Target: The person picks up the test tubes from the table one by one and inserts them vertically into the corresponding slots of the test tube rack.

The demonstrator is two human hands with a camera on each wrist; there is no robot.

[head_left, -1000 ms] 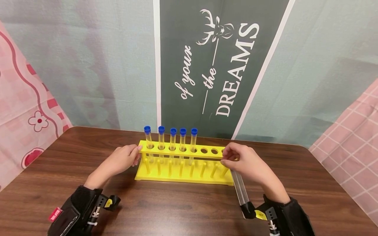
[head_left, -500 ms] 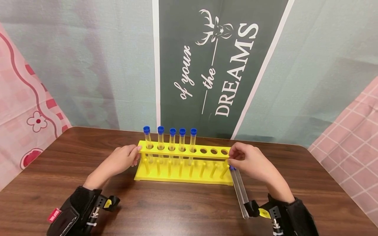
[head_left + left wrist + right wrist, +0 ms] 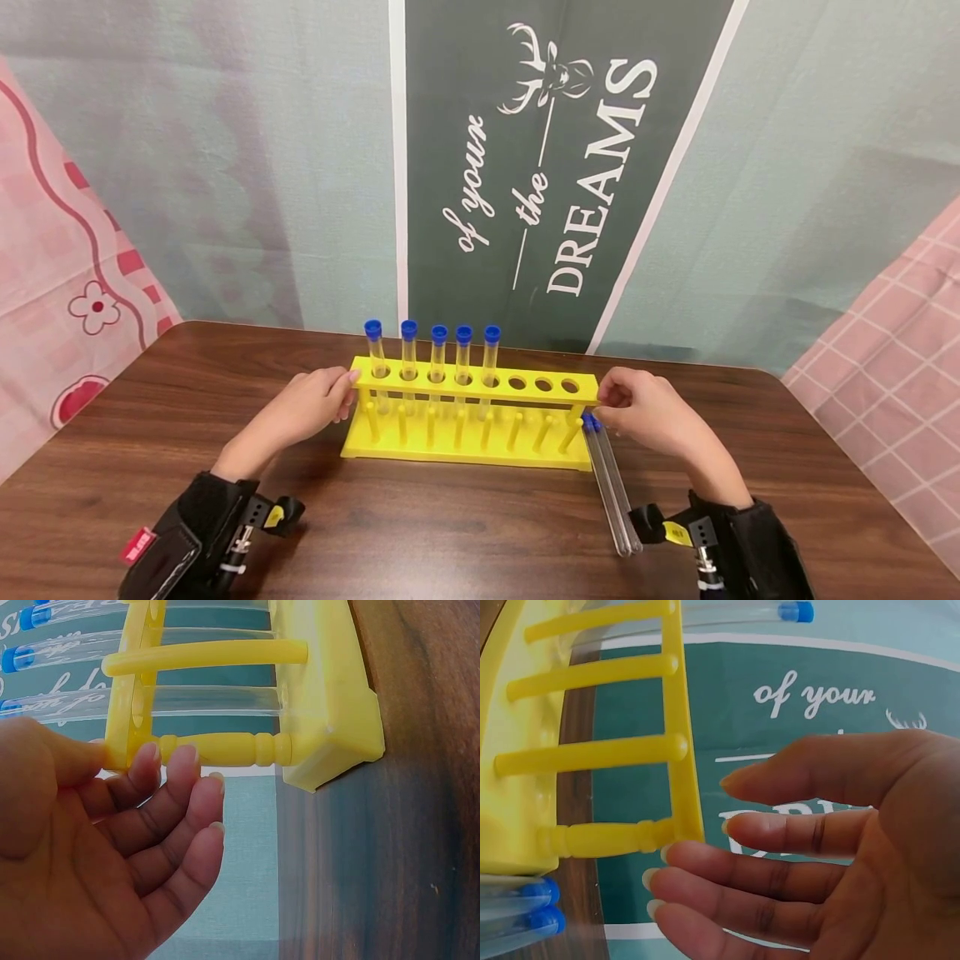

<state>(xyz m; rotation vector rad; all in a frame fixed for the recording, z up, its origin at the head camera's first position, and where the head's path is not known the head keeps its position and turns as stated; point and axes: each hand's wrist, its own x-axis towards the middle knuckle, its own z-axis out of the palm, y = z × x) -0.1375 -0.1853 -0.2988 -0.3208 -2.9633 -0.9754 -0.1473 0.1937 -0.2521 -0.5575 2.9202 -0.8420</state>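
A yellow test tube rack (image 3: 465, 456) stands on the table, with several blue-capped clear test tubes (image 3: 439, 335) upright in its left holes. Three holes at its right end hold no tube. My left hand (image 3: 315, 404) pinches the left end of the top bar between thumb and index finger; its other fingers curl beside the end post (image 3: 225, 749). Just off the bar's right end is my right hand (image 3: 648, 408), fingers loosely bent, with a gap between thumb and index finger (image 3: 802, 832). Two capped test tubes (image 3: 617, 487) lie side by side along the rack's right end.
The brown wooden table (image 3: 450, 533) backs onto a hanging grey-green cloth (image 3: 337, 167) with white lettering. Pink patterned cloths (image 3: 75, 275) hang at either side. Slender yellow pegs (image 3: 459, 432) rise from the rack's base in front of the holes.
My right hand has drawn off to the right, uncovering the last hole, the bar's end and the caps of the lying test tubes. The left hand keeps its place on the rack.
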